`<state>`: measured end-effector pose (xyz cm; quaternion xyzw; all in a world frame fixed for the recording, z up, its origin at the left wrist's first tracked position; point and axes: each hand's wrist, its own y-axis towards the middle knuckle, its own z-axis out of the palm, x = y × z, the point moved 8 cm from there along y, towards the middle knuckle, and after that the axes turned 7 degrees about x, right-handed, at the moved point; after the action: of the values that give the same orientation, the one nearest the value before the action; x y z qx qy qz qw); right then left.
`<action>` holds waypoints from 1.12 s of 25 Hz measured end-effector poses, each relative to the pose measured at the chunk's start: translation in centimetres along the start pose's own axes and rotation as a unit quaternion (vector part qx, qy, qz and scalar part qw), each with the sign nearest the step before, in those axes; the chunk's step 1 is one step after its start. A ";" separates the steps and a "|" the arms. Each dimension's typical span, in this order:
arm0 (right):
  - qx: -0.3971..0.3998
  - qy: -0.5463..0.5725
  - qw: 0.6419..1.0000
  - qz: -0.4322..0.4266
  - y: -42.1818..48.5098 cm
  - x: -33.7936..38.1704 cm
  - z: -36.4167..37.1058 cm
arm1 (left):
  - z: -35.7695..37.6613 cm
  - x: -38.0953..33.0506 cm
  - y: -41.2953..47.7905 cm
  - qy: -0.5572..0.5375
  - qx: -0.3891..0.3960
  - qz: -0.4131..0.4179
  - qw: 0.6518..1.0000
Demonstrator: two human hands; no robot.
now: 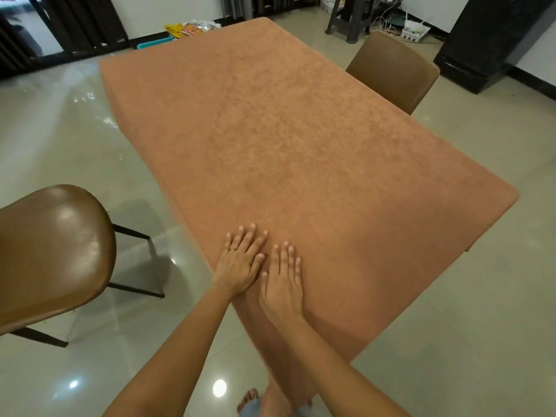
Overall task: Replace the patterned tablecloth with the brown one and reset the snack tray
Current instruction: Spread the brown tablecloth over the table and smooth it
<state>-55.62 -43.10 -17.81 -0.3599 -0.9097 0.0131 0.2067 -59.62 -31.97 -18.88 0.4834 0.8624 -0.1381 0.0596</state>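
Both left hand [240,263] and right hand [282,281] press flat on brown tablecloth [285,130]; snacks [180,29] near teal tray [155,42].

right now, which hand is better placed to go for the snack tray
Left, probably. The snack tray sits past the far left corner of the tablecloth, on the side of the left hand. The right hand lies flat beside it, further toward the middle. Both are free, but far from the tray.
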 end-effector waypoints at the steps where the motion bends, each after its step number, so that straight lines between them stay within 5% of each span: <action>1: 0.000 -0.006 1.000 -0.001 0.8 0.4 0.3 | 0.2 0.2 0.2 0.010 0.000 0.003 1.000; 11: -0.042 -0.058 0.997 0.004 -1.2 -1.4 1.3 | -2.3 9.1 3.0 -0.035 -0.025 -0.035 0.998; 20: -0.071 0.070 0.994 0.041 15.7 15.2 3.0 | -5.4 17.6 8.7 -0.017 -0.033 0.078 0.996; 28: -0.137 -0.020 0.987 0.077 17.1 15.7 4.7 | -7.1 22.6 12.8 0.004 -0.016 0.087 0.996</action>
<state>-56.60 -19.52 -19.28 -0.4533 -0.8765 -0.0888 0.1354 -60.41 -5.06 -19.78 0.5565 0.8191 -0.1165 0.0761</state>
